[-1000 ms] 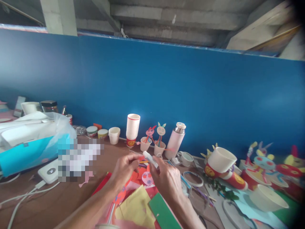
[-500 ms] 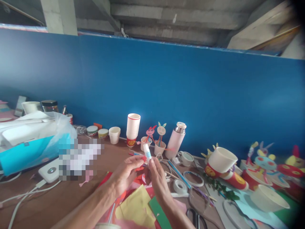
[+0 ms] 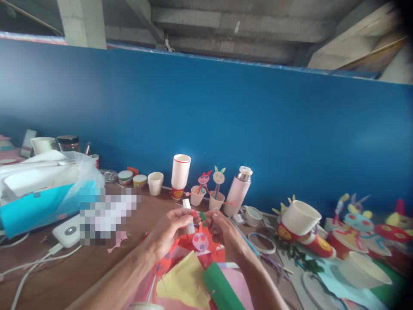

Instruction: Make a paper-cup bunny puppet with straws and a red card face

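Note:
My left hand (image 3: 172, 230) is closed, thumb and fingertips pinching a small red paper piece (image 3: 194, 214). A white glue bottle (image 3: 190, 227) slants behind the left thumb; whether the hand also grips it I cannot tell. My right hand (image 3: 222, 226) pinches a small green paper piece (image 3: 202, 216), held close beside the red one. Below the hands lies a round paper face (image 3: 200, 242) with drawn eyes, on red paper (image 3: 214, 249). A yellow sheet (image 3: 180, 280) and a green strip (image 3: 222, 286) lie nearer to me.
Behind the hands stand stacked paper cups (image 3: 181, 172), two cups with paper figures (image 3: 198, 196) and a pink thermos (image 3: 237, 193). A white power bank (image 3: 67, 230) with cables and a plastic bag (image 3: 84, 172) are left. More cup crafts (image 3: 359, 228) crowd the right.
The glue bottle has passed from my right hand toward the left one and shifted left. My right hand now holds the green piece. The round paper face has come into view.

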Demonstrator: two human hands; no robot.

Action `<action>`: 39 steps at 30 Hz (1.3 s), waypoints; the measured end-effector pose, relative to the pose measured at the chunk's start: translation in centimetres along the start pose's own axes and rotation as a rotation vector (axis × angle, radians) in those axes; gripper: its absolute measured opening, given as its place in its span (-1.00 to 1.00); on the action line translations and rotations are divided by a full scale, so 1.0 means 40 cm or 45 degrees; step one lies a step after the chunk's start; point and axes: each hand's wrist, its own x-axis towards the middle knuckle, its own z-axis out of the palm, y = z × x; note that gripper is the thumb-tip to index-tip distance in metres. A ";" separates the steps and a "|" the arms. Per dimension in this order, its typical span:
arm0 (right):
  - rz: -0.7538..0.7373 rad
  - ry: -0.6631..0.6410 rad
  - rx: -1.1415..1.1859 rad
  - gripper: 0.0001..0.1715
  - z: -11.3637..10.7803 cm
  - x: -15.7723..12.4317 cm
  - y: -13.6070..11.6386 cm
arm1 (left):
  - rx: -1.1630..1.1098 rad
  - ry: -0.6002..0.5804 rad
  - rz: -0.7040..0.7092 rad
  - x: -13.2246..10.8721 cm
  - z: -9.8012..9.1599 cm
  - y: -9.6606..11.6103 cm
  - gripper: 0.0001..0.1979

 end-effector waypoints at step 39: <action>0.042 -0.547 0.495 -0.63 0.087 -0.002 0.063 | -0.076 -0.190 0.194 -0.026 0.022 0.004 -0.90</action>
